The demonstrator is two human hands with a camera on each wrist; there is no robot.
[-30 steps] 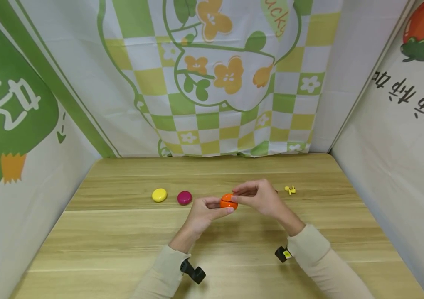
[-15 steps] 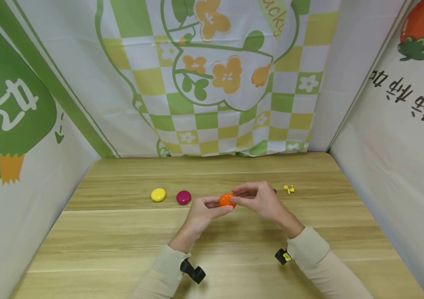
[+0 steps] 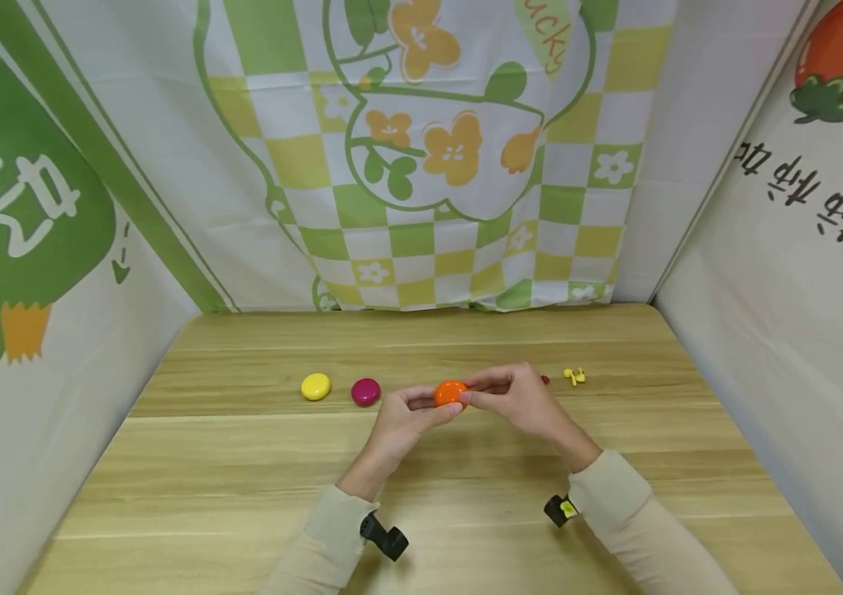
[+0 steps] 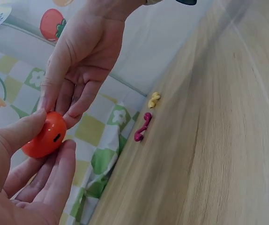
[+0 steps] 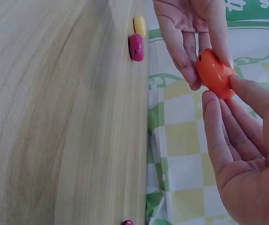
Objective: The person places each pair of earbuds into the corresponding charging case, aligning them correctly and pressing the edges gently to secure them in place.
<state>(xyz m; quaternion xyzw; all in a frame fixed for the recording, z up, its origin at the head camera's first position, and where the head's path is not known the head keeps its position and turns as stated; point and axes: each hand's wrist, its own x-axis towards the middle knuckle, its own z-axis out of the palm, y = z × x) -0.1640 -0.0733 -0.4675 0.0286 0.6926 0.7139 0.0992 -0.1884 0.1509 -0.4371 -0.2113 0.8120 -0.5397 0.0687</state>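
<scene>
Between my two hands, above the table, is a rounded glossy orange earbud case [image 3: 451, 394] with its lid down. My left hand [image 3: 397, 426] pinches its left side between thumb and fingers. On the other side, my right hand [image 3: 521, 401] pinches it with thumb and fingertips. A small dark slot shows on the case [image 4: 56, 138] in the left wrist view. Left of the hands lie a magenta earbud case [image 3: 365, 392] and a yellow earbud case [image 3: 316, 386]. Behind the right hand are magenta earbuds [image 4: 143, 127], mostly hidden in the head view, and yellow earbuds [image 3: 574, 376].
The wooden table [image 3: 258, 479] ends at a checked cloth backdrop [image 3: 421, 248]. Printed cloth walls stand at the left and right. A black wrist camera [image 3: 386, 537] sits on the left sleeve, and another wrist camera [image 3: 559, 510] on the right.
The orange case has tilted in the hands: the dark seam across its front no longer shows in the head view, and its smooth top does. Both hands stay nearly in place.
</scene>
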